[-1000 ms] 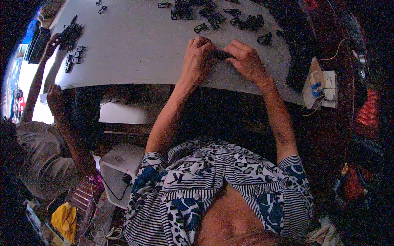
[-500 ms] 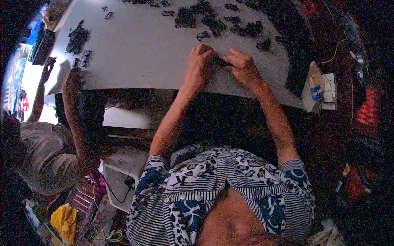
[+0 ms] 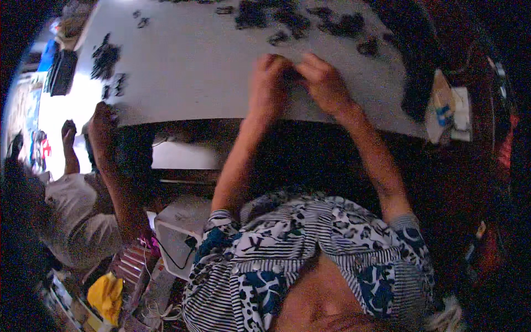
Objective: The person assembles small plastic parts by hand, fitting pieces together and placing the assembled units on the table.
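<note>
Seemingly pinching a small dark, blurred piece between left hand and right hand over the near side of the pale table, likely to steady it from both sides, with black parts heaped just beyond, probably for easy reach.

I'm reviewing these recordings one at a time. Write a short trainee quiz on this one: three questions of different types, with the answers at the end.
1. True or false: the person's left hand and right hand are close together over the table.
2. Multiple choice: what colour are the small pieces scattered at the far side of the table?
a) red
b) black
c) yellow
3. Short answer: on which side of the person is the co-worker?

Key
1. True
2. b
3. The left side
</note>
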Motion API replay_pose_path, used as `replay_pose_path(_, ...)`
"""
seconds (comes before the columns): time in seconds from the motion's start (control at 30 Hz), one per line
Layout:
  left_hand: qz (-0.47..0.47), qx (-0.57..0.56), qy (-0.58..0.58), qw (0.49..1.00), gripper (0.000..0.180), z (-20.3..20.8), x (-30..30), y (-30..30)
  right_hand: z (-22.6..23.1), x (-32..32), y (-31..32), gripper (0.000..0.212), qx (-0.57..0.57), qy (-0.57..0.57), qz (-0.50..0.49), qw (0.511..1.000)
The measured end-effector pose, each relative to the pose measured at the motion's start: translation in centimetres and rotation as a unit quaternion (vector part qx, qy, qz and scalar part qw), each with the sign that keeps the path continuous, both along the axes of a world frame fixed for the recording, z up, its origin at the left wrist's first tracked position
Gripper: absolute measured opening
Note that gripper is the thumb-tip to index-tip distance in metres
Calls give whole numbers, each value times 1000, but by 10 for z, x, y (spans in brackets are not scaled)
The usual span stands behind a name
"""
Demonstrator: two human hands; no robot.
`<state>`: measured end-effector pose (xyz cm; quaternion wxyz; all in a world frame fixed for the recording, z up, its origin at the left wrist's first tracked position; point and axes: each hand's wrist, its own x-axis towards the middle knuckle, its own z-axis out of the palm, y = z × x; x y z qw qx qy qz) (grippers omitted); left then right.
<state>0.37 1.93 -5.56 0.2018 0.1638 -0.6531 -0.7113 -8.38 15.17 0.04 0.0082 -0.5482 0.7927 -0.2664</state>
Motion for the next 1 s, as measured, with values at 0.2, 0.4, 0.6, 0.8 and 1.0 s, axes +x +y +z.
replay_pose_path(0.2, 63, -415, -80, 904, 27, 56, 45, -34, 12, -26, 21, 35, -52, -72, 41, 995)
replay_pose_path(0.4, 93, -531, -140, 831, 38, 74, 56, -50, 22, -83, 72, 33, 65, 199, -180, 961)
replay_pose_path(0.6, 125, -585, -74, 798, 33, 72, -16, -18, 18, -90, 50, 36, 49, 228, -140, 962)
replay_pose_path(0.8, 133, -635, -70, 758, 22, 40, -60, -23, 20, -77, 49, 29, -168, -113, -146, 968)
replay_pose_path(1.0, 16, -401, -26, 916, 24, 47, -39, -25, 0, -64, 53, 27, -213, -389, -75, 893)
